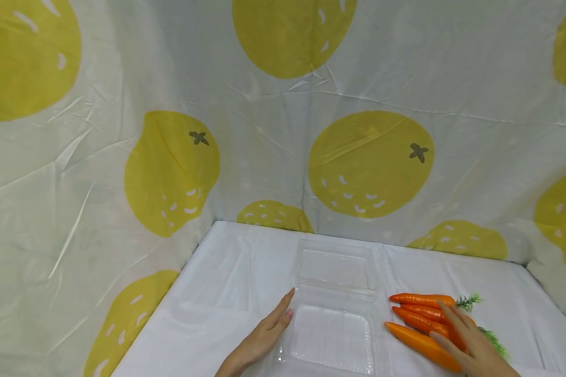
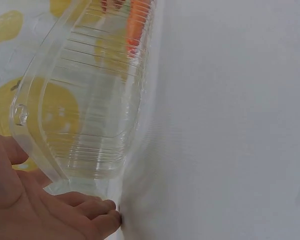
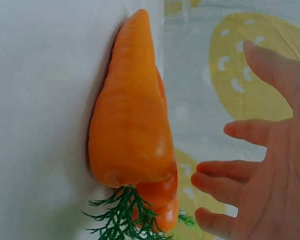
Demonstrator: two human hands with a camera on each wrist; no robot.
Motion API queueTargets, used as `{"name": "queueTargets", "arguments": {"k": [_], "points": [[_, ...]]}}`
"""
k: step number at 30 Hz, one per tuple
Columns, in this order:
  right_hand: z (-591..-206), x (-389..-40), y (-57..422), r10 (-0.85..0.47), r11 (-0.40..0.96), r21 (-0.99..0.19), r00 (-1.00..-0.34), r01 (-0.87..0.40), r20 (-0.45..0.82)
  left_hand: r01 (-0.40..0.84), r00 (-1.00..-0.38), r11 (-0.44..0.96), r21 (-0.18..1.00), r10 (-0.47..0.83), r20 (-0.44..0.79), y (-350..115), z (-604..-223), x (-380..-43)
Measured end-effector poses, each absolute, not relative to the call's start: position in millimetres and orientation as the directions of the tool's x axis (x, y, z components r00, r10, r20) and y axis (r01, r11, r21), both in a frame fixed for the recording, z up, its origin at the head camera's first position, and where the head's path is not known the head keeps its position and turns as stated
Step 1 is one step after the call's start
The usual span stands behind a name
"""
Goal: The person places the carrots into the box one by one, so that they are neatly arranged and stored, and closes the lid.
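A clear plastic clamshell box (image 1: 332,335) lies unfolded on the white cloth, its lid (image 1: 335,262) laid back behind the base. My left hand (image 1: 266,332) is at the base's left side with fingers extended; in the left wrist view that hand (image 2: 55,205) is by the box's corner (image 2: 85,115). Right of the box lie several orange carrots (image 1: 422,320) with green leafy tops, the nearest a lighter orange carrot (image 1: 422,345). Over them hovers my right hand (image 1: 476,345), fingers spread; in the right wrist view the hand (image 3: 260,165) is apart from the nearest carrot (image 3: 132,115) and holds nothing.
White cloth covers the table (image 1: 217,293). A curtain (image 1: 264,141) printed with yellow lemons rises behind the table and along its left and right sides.
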State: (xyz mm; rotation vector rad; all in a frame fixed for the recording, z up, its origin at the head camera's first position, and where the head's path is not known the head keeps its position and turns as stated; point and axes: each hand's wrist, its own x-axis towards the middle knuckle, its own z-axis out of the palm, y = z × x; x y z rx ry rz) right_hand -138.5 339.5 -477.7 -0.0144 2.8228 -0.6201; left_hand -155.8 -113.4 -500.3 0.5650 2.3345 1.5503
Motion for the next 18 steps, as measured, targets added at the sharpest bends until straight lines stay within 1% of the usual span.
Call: {"name": "queueTargets", "arguments": {"k": [3, 8, 10, 14, 18], "points": [[-479, -135, 342, -0.057, 0.908, -0.414, -0.965, 0.056, -0.255, 0.156, -0.878, 0.335, 0.929, 0.479, -0.025, -113, -502, -156], [-487, -125, 348, -0.067, 0.903, -0.430, -0.992, -0.015, -0.107, 0.148, -0.872, 0.298, 0.943, 0.489, -0.017, -111, -504, -156], [-490, -122, 351, -0.058, 0.903, -0.429, -0.995, -0.015, -0.087, 0.142, -0.871, 0.281, 0.949, 0.492, -0.015, -110, -506, -156], [-494, -119, 356, -0.009, 0.906, -0.422, -0.994, 0.040, -0.112, 0.145, -0.871, 0.254, 0.956, 0.491, 0.001, -108, -508, -155], [-497, -115, 357, 0.019, 0.901, -0.433, -1.000, 0.023, -0.012, 0.157, -0.877, 0.225, 0.962, 0.479, 0.031, -107, -512, -155]]}}
